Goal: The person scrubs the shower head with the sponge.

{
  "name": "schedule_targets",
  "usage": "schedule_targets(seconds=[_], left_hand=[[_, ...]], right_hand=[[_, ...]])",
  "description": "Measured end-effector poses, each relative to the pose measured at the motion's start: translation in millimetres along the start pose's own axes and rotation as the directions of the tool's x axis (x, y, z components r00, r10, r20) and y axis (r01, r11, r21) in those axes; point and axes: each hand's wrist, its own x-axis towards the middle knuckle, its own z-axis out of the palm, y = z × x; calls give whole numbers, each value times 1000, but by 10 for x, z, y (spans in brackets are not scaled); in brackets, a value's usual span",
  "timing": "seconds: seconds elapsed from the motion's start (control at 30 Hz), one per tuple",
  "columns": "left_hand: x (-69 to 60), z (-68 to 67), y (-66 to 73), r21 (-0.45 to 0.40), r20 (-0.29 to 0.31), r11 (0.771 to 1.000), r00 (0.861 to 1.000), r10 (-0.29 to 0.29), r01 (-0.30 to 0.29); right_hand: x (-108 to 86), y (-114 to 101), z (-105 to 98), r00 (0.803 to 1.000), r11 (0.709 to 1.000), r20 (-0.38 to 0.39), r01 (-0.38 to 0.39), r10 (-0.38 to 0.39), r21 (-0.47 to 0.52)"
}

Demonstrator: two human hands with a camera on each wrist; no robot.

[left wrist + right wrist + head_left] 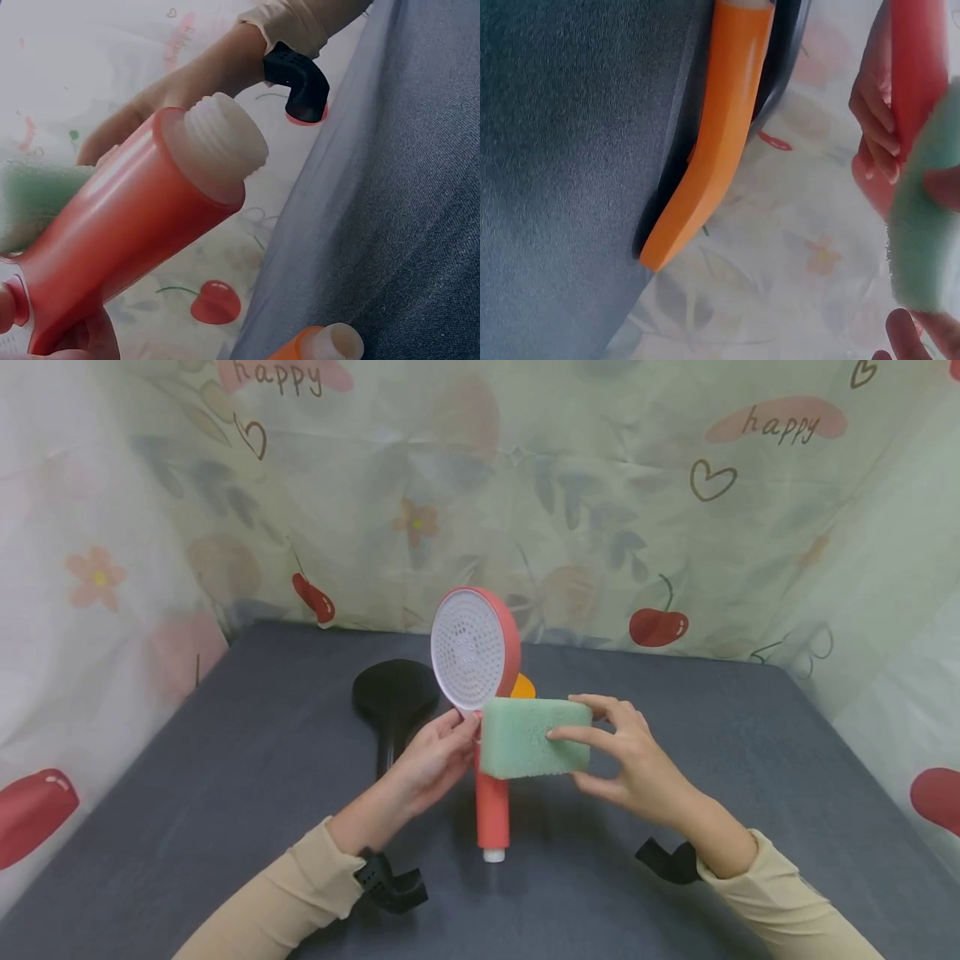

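Observation:
In the head view a red shower head point(492, 810) with a pale, dotted spray face stands upright above the table, its white threaded end point(225, 139) pointing down. My left hand point(435, 760) grips it at the neck, just under the spray face. A light green sponge point(534, 739) is pinched in my right hand point(633, 760), fingers and thumb on its edges and one finger across its front. The sponge overlaps the upper handle in the head view; in the right wrist view the sponge point(926, 225) lies against or very near the shower head point(919, 67).
Behind my left hand a black shower head point(396, 693) lies on the dark grey table point(247, 752). An orange shower head point(720, 135) rests behind the red one, mostly hidden in the head view. Printed cloth point(480, 510) hangs along the back and sides.

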Motion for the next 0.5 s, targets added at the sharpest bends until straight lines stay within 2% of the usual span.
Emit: schedule_targets(seconds=[0.1, 0.2, 0.37, 0.5], left_hand=[[-7, -3, 9, -15, 5, 1000, 1000, 0, 0], [-18, -12, 27, -17, -2, 1000, 1000, -3, 3], [-27, -14, 50, -10, -15, 1000, 1000, -9, 9], [-36, -3, 56, -3, -39, 1000, 999, -17, 17]], right_hand=[[-11, -6, 0, 1000, 1000, 22, 6, -6, 26], [-40, -3, -23, 994, 998, 102, 20, -26, 58], [-86, -10, -88, 970, 994, 240, 19, -45, 111], [-81, -14, -118, 965, 993, 258, 20, -50, 117]])
